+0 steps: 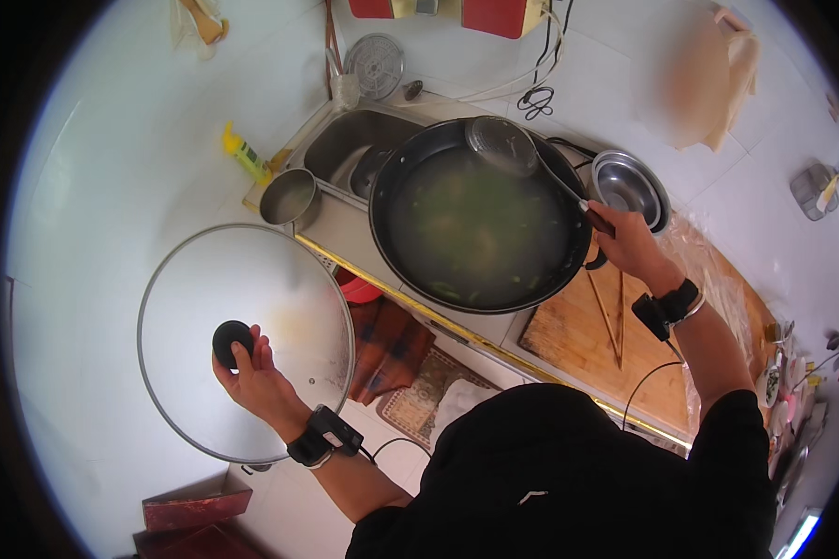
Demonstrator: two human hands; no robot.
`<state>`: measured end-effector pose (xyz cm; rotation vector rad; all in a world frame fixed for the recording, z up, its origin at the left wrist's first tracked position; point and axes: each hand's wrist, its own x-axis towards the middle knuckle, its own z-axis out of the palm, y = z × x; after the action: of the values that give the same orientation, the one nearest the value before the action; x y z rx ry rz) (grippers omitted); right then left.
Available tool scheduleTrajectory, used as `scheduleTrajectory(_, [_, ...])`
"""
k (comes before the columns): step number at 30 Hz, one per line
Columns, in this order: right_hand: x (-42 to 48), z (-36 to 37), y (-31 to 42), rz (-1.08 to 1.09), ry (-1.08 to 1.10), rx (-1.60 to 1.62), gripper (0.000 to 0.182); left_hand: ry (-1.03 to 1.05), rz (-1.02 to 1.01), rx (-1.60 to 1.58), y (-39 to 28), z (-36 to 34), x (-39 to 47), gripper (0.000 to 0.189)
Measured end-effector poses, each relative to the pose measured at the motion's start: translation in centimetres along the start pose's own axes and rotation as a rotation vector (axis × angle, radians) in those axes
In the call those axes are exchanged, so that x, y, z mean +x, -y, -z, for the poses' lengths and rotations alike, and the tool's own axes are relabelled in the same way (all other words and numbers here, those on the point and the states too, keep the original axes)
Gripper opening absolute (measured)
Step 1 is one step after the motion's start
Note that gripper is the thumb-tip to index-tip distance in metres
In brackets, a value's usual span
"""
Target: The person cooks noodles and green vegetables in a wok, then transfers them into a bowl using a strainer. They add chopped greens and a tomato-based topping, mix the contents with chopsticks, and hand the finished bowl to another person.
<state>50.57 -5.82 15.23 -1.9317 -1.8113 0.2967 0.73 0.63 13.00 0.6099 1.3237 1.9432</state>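
Observation:
My left hand [255, 381] grips the black knob [232, 342] of a large round glass lid [182, 405], fogged and rimmed in metal, held out to the left of the counter. In my right hand [629, 241] is the dark handle of a skimmer ladle [502, 144]. The skimmer's round head rests over the far right part of a wide black pan [384, 258]. Cloudy liquid with green pieces [447, 288] fills the pan, and steam blurs its middle.
Behind the pan lies a metal sink [328, 143]. A saucepan [291, 199] and a yellow bottle [246, 154] stand left. Nested steel bowls [626, 183] sit right, near a wooden cutting board [580, 335] with chopsticks [610, 325]. A yellow-trimmed counter edge [391, 293] runs nearest me.

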Motion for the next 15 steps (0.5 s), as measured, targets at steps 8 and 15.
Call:
scheduleTrajectory(8, [0.2,-0.4,-0.1,-0.394,0.35,0.441,0.047,-0.062,0.017,-0.005,1.3,3.0,0.6,0.033])
scheduleTrajectory(15, [-3.1,0.9,3.4,-0.6,0.511,0.695,0.047,-0.058,0.047,-0.025,2.0,3.6,1.1,0.032])
